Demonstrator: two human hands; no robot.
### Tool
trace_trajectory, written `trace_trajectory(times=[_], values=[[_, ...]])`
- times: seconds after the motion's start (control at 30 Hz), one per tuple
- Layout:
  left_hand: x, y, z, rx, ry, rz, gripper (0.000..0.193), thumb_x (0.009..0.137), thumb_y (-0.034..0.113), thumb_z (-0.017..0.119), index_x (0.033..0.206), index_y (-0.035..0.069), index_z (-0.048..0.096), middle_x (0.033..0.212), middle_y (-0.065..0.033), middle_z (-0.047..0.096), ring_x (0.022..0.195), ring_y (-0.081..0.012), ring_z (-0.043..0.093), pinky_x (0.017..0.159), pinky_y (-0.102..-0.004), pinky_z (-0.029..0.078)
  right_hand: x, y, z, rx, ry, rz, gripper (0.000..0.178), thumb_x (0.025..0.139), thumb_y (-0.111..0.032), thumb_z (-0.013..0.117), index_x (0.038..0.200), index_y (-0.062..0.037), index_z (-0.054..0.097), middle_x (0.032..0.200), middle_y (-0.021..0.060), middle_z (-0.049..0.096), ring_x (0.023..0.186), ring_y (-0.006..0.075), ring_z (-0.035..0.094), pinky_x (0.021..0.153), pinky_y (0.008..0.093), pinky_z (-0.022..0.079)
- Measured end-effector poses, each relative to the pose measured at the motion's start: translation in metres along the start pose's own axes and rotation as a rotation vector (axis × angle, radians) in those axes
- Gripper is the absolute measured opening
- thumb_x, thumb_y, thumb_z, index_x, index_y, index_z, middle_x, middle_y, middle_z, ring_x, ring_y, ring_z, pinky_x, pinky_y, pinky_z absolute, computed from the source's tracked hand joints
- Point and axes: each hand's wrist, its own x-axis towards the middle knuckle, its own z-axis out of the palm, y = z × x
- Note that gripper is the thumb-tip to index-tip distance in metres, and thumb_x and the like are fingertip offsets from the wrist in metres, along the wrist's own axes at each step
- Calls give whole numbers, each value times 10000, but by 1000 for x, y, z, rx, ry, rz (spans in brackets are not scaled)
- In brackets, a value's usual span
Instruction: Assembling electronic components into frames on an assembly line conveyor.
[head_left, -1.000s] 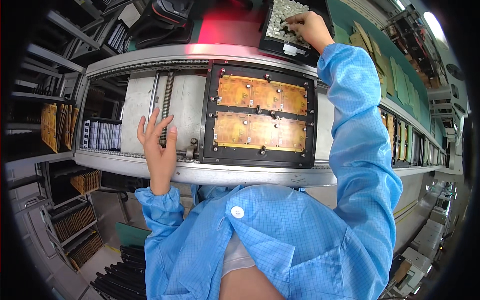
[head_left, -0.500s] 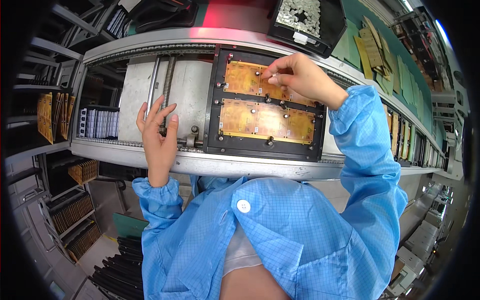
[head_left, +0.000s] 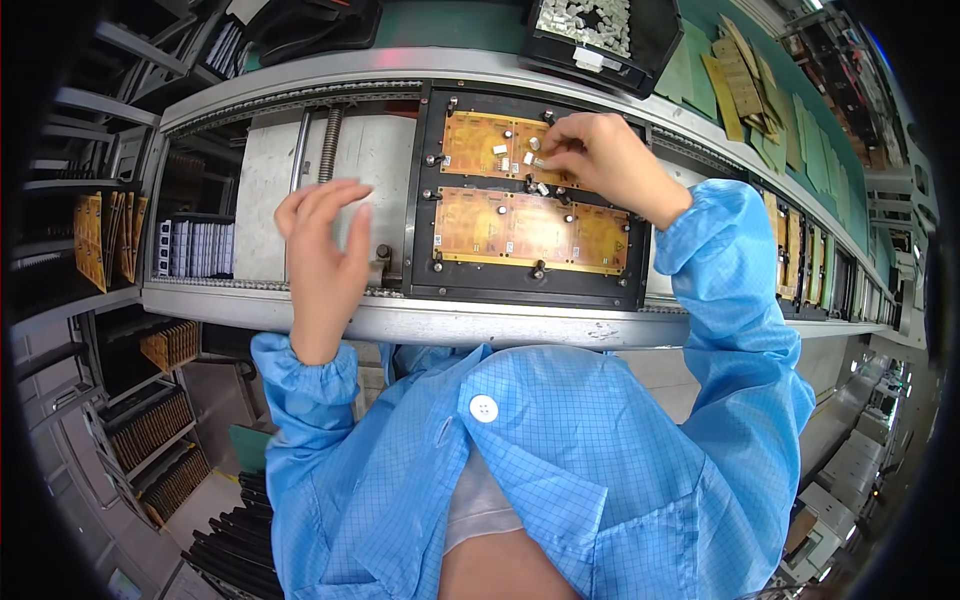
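Two orange circuit board panels sit in a black frame: the upper panel [head_left: 468, 140] and the lower panel [head_left: 470, 222]. Several small white connectors [head_left: 500, 150] lie loose on the upper panel, one of them between the two panels. My right hand [head_left: 615, 165] is over the upper panel, its fingers bent and a gap between thumb and forefinger, right beside these connectors. Part of the panel is hidden under it. Fingers apart and slightly blurred, my left hand [head_left: 325, 265] hovers empty over the conveyor, left of the black frame [head_left: 425, 262].
The metal conveyor rail [head_left: 450, 318] runs across in front of me. A black bin [head_left: 640, 75] of white connectors stands beyond it. Flat board pieces [head_left: 740, 85] lie at the far right, while racks with orange boards [head_left: 95, 240] stand at the left.
Several white connectors now lie scattered on the upper panel beside my right hand, where none were visible before. My left hand's fingers have swung to the right. The view has shifted slightly.
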Motion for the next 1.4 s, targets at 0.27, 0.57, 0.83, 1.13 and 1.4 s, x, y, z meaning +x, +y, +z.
trace_trajectory(times=[0.27, 0.57, 0.83, 1.13, 1.4], values=[[80, 55, 41, -118, -391, 441, 237, 881, 117, 677, 1089, 7, 702, 1008, -184, 681, 1012, -392, 600, 930, -473, 476, -37, 16, -24, -45, 240, 70, 131, 906, -75, 724, 957, 21, 651, 875, 77, 699, 774, 128, 678, 700, 274, 564], [120, 87, 105, -33, -610, 394, 203, 858, 152, 725, 955, -25, 735, 930, -211, 724, 928, -394, 688, 836, -472, 537, -122, 104, -11, 1052, 273, 404, 320, 994, -110, 657, 1301, -27, 624, 1014, 19, 675, 899, 86, 635, 834, 239, 536], [130, 90, 88, -240, -614, 148, 180, 856, 82, 736, 998, -28, 750, 876, -169, 747, 799, -217, 728, 737, -341, 561, -121, 118, 7, 1369, 234, 217, 205, 997, -128, 665, 1191, -61, 657, 1063, 21, 668, 981, 107, 614, 903, 264, 510], [124, 106, 103, -84, -527, 190, 188, 843, -11, 621, 996, -54, 721, 904, -205, 728, 849, -333, 721, 793, -384, 572, -126, 120, 2, 1369, 156, 38, 225, 987, -89, 664, 1205, -34, 666, 1057, 42, 643, 868, 115, 568, 770, 272, 456], [128, 103, 108, 54, -504, 476, 162, 832, 28, 651, 964, -38, 719, 907, -208, 720, 857, -374, 704, 810, -419, 562, -138, 128, -3, 1339, 288, -15, 228, 991, -96, 653, 1208, -26, 665, 1058, 56, 640, 869, 137, 569, 756, 286, 451]])
